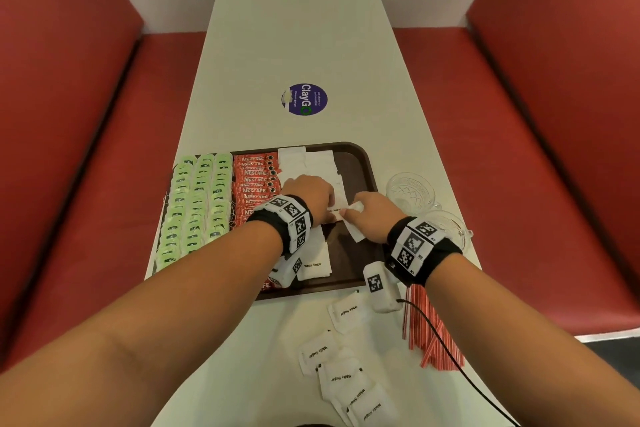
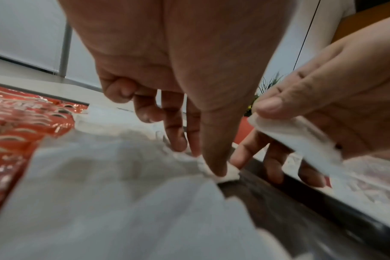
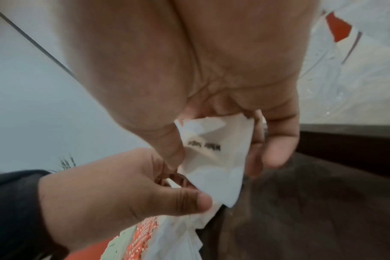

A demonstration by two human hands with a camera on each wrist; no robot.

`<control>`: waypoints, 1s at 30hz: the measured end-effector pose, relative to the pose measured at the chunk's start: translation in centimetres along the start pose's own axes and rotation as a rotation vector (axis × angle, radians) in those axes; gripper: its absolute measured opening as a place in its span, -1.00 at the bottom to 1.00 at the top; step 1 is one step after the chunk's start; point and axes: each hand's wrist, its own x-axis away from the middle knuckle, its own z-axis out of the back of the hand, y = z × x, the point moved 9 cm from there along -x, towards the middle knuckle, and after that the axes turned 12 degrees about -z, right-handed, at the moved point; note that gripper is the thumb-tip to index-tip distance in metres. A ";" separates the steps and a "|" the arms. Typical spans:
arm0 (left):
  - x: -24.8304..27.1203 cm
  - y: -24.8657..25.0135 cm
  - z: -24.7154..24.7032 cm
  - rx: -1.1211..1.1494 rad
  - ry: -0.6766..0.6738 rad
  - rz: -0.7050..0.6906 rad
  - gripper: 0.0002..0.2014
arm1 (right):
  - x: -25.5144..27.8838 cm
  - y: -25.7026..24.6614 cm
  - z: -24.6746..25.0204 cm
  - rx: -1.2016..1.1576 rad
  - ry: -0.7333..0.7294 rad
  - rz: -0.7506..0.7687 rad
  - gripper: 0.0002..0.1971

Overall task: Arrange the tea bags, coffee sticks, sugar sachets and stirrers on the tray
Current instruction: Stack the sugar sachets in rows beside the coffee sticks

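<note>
Our right hand (image 1: 367, 215) pinches a sugar sachet (image 1: 355, 232) for the row; our left hand (image 1: 310, 196) pins laid sachets (image 1: 304, 163) flat on the tray (image 1: 363, 163).

My white table (image 1: 304, 45) carries the brown tray (image 1: 360, 156) at its centre, glass cups (image 1: 412, 192) at three o'clock, loose sugar sachets (image 1: 341, 378) and red stirrers (image 1: 429, 333) toward five.
</note>
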 end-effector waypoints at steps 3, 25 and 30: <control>0.8 0.0 1.3 0.182 0.119 -0.016 -0.75 | 0.5 -0.6 1.0 -0.097 0.030 0.045 -0.66; 1.7 -1.3 -0.6 0.231 0.116 0.084 -0.78 | 0.3 1.0 -1.6 -0.155 -0.126 -0.115 -0.16; 1.3 -1.3 -0.5 0.140 0.133 0.094 -0.66 | -0.2 0.4 -1.7 -0.163 -0.149 -0.110 -0.17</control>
